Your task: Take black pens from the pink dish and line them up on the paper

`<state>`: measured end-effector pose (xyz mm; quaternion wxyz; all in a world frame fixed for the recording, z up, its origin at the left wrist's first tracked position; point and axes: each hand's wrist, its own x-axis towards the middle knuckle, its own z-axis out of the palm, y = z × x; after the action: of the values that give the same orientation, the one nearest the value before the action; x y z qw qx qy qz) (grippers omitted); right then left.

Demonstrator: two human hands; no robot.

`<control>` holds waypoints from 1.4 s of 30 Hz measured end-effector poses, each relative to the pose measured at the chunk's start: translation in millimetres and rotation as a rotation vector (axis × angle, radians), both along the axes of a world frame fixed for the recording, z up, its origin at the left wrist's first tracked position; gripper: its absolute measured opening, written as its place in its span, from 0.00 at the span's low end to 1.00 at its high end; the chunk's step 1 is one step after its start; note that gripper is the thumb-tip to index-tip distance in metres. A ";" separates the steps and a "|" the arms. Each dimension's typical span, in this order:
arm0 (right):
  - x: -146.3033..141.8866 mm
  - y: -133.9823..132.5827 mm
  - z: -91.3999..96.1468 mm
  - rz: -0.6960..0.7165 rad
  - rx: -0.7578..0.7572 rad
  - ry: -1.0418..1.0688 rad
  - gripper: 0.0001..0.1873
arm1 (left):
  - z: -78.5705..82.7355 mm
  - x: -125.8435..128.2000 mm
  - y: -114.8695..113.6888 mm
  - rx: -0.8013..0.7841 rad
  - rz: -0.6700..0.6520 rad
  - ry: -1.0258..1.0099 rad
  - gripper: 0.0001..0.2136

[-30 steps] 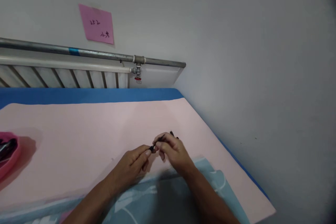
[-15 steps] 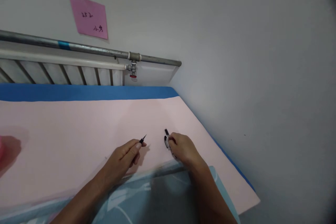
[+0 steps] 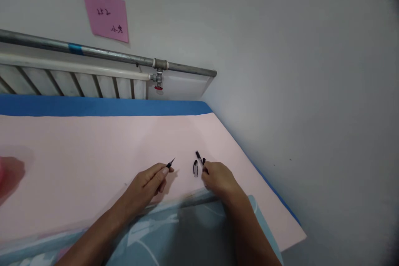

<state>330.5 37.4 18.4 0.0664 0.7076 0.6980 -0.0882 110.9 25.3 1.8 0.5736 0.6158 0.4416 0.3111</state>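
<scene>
My left hand rests on the pink sheet with its fingers closed on a thin black pen part, whose pointed tip sticks out up and right. My right hand lies a little to the right, fingers curled round another black pen piece that pokes out past the knuckles. A small black pen cap lies on the sheet just left of my right hand, apart from it.
The pink sheet covers a blue table set against a grey wall. A radiator and metal pipe run behind, with a pink note above. Pale blue patterned cloth lies under my forearms. A pink container's shadow shows at far left.
My hands were together working on one pen; they have drawn apart, each with a piece. The black cap now lies on the sheet beside my right hand. The view shifted slightly right.
</scene>
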 end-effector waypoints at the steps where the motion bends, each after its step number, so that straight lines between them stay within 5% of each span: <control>1: -1.6 -1.2 -2.0 0.004 -0.003 -0.010 0.13 | -0.6 -0.1 0.3 0.005 -0.002 0.004 0.16; 11: -16.8 -10.5 -14.8 0.098 0.116 0.120 0.10 | -3.4 0.2 1.6 0.029 -0.004 0.024 0.17; 16: -23.1 -7.5 2.3 -0.160 0.412 1.011 0.07 | 1.1 1.7 -2.2 0.046 -0.069 0.048 0.17; 18: -29.8 -7.7 3.8 -0.220 0.435 1.361 0.08 | 3.4 4.0 -4.9 0.043 -0.101 0.049 0.17; 21: -40.7 -9.7 0.5 -0.212 0.417 1.608 0.09 | 6.4 8.0 -8.3 0.050 -0.136 0.043 0.17; 27: -53.5 -17.3 -0.9 -0.165 0.289 1.581 0.06 | 6.7 11.4 -10.3 0.024 -0.145 -0.018 0.16; 34: -52.8 -19.0 0.9 -0.164 0.357 1.557 0.05 | 5.5 10.5 -9.2 -0.012 -0.134 -0.036 0.16; 42: -54.7 -20.2 -1.2 -0.120 0.270 1.529 0.05 | 5.6 8.5 -8.4 0.008 -0.133 -0.054 0.15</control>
<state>275.8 17.2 17.2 -0.5249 0.4888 0.5152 -0.4692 119.4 16.9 7.4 0.6022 0.6373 0.3830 0.2907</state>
